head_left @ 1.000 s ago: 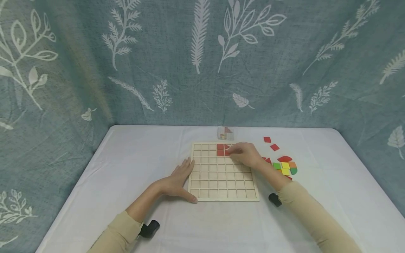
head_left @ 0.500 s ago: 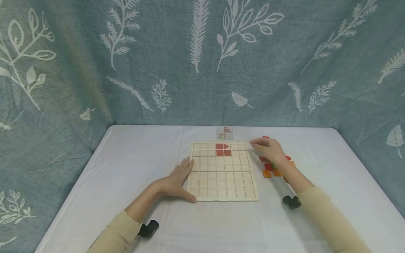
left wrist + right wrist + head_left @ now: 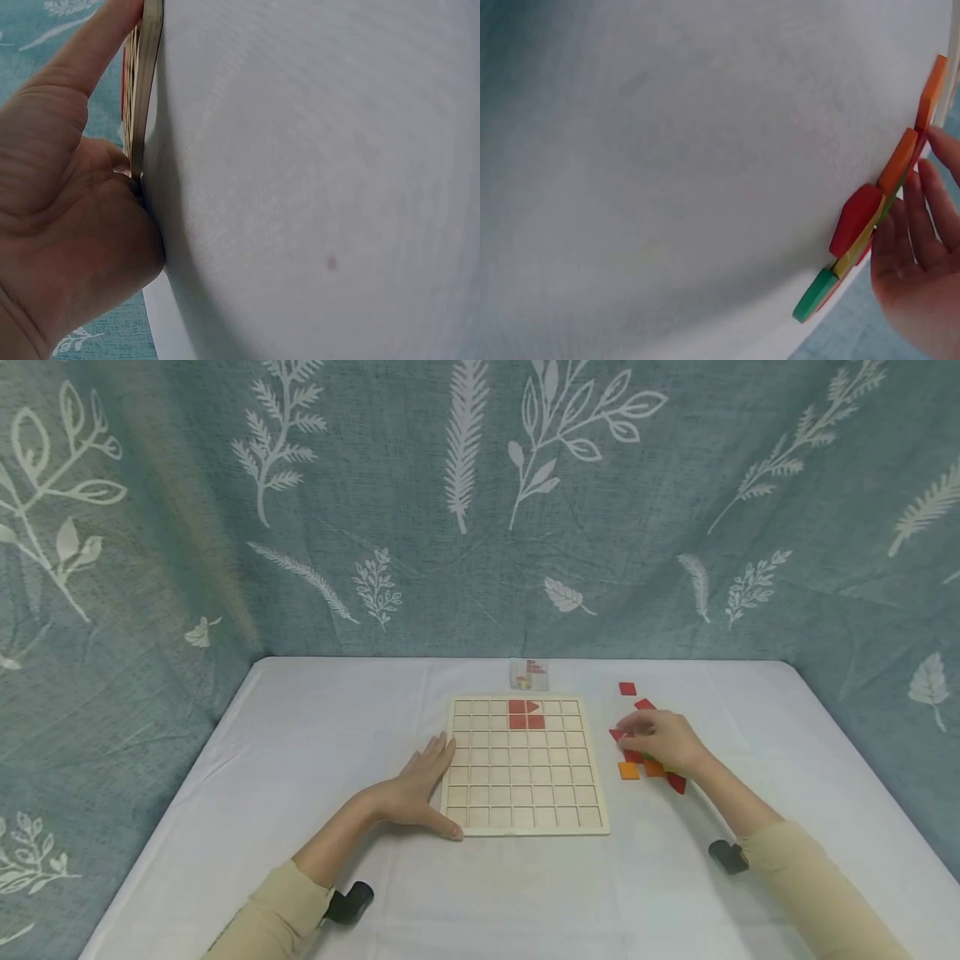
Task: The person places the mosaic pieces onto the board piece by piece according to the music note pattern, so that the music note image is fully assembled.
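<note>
My left hand (image 3: 412,789) lies along the left edge of a square wooden grid board (image 3: 603,793), fingers straight, thumb at the near corner. In the left wrist view that hand (image 3: 75,195) is against the board's side (image 3: 147,82). Three red squares (image 3: 536,722) and a red triangle (image 3: 533,707) sit in cells near the board's far edge. Right of the board, my right hand (image 3: 667,743) reaches over a cluster of coloured tiles, fingertips beside a red triangle (image 3: 617,735). In the right wrist view the right hand (image 3: 922,240) has thumb and forefinger apart by the tiles.
Orange tiles (image 3: 628,771) and a red curved tile (image 3: 677,783) lie around the right hand, which covers part of the cluster. Further back are a loose red square (image 3: 627,688) and another red tile (image 3: 645,703). A small picture card (image 3: 529,675) stands behind the board.
My right hand has left the red triangle on the board and moved right, then nearer, to the tile cluster. The left hand stays at the board's edge.
</note>
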A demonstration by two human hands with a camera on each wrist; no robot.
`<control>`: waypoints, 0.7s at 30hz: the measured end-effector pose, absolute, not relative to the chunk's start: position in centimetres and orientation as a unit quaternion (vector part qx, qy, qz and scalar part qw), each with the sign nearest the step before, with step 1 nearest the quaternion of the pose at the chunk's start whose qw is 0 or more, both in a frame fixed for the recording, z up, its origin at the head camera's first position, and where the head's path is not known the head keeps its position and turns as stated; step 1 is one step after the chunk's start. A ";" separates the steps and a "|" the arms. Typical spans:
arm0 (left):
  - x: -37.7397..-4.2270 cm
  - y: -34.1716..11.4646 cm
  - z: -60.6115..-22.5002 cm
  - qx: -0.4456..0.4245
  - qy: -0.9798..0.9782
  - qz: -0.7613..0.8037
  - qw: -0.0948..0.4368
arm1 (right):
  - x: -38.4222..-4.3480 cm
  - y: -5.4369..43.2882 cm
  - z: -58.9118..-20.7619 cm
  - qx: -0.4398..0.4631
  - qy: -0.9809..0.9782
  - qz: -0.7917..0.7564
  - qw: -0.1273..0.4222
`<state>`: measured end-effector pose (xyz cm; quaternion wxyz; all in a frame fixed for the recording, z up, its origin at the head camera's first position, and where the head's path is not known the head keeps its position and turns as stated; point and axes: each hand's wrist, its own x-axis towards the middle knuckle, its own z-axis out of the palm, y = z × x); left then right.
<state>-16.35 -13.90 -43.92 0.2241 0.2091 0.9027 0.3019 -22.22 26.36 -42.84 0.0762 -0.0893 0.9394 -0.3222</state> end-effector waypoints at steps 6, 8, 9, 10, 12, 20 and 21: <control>-16.3 -13.9 -43.9 0.208 0.903 0.305 0.221 | -22.4 26.1 -43.3 -0.097 0.944 -0.310 0.056; -16.4 -13.9 -43.9 0.207 0.903 0.304 0.222 | -22.4 26.0 -43.3 -0.095 0.946 -0.306 0.054; -16.4 -13.9 -44.0 0.208 0.903 0.304 0.222 | -22.4 26.0 -43.3 -0.093 0.945 -0.308 0.053; -16.4 -13.9 -43.9 0.208 0.903 0.303 0.223 | -22.4 25.9 -43.3 -0.088 0.944 -0.313 0.053; -16.5 -14.0 -43.9 0.208 0.904 0.300 0.225 | -22.5 25.6 -43.2 -0.077 0.942 -0.323 0.052; -16.4 -13.9 -43.7 0.204 0.903 0.305 0.225 | -23.2 22.8 -42.8 -0.015 0.908 -0.413 0.072; -16.4 -13.9 -43.7 0.204 0.902 0.306 0.225 | -23.3 22.3 -42.7 -0.010 0.905 -0.419 0.074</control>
